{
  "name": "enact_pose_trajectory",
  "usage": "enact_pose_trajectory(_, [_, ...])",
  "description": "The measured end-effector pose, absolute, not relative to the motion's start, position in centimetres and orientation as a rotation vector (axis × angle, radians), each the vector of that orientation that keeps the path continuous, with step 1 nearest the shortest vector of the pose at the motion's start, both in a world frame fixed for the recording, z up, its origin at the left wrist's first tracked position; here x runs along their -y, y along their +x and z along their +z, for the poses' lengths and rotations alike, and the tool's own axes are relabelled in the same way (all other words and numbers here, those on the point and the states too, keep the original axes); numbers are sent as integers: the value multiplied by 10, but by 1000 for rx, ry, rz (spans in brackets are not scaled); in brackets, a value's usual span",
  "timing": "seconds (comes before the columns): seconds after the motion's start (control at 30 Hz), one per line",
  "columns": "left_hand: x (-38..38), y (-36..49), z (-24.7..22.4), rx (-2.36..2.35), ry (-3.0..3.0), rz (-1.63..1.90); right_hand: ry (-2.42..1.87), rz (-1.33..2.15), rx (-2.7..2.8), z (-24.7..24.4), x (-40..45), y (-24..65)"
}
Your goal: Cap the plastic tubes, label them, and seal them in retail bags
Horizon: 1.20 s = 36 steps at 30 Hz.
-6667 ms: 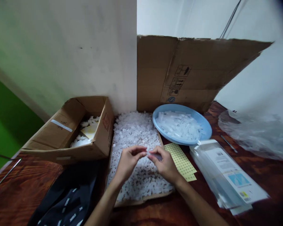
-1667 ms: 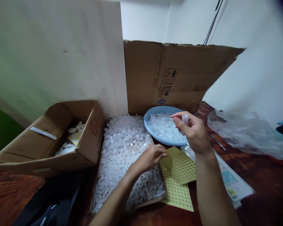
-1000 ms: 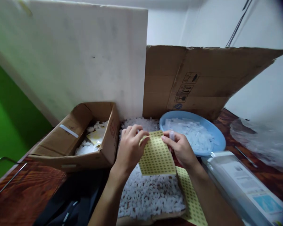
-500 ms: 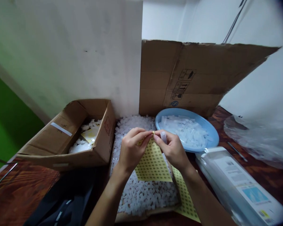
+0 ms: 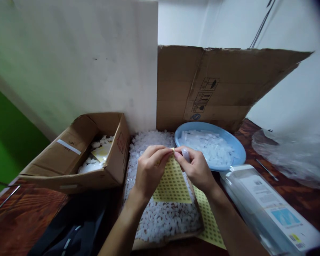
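Observation:
A yellow sticker sheet (image 5: pixel 172 183) printed with rows of small dark marks hangs from my fingertips. My left hand (image 5: pixel 152 167) pinches its top edge between thumb and fingers. Right beside it, my right hand (image 5: pixel 194 167) is closed, thumb and forefinger at the same edge of the sheet. A small translucent plastic tube (image 5: pixel 185 155) is tucked in the fingers of my right hand. Beneath both hands, small white plastic pieces (image 5: pixel 170 218) fill a shallow cardboard tray. A second yellow sticker sheet (image 5: pixel 209 222) lies under my right forearm.
A light-blue basin (image 5: pixel 241 153) of translucent tubes stands behind my right hand. To the left is an open cardboard box (image 5: pixel 117 156) with white scraps. A clear plastic package (image 5: pixel 272 209) and crumpled plastic (image 5: pixel 290 156) lie right. Large cardboard (image 5: pixel 229 78) leans behind; dark cloth (image 5: pixel 72 224) lies front left.
Both hands stay together at the sheet's top edge, with hardly any movement. The sheet's lower edge has shifted slightly up and left, and the whole view has moved a little.

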<state>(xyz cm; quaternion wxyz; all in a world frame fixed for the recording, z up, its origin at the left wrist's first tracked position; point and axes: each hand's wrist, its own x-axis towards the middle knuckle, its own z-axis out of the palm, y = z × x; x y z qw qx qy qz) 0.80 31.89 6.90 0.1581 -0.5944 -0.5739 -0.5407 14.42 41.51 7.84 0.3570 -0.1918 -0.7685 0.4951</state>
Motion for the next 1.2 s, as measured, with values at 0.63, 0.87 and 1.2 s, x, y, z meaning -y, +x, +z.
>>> enact_pose_trajectory(0.63, [-322, 7, 68, 1677, -1815, -1478, -435, 993, 2113, 75, -415, 143])
enact_pose_trajectory(0.87, [-322, 2, 66, 1706, -1874, -1491, -405, 975, 2117, 75, -415, 142])
enact_pose_trajectory(1.2, [-320, 3, 69, 1575, -1790, -1525, -419, 979, 2141, 76, -415, 145])
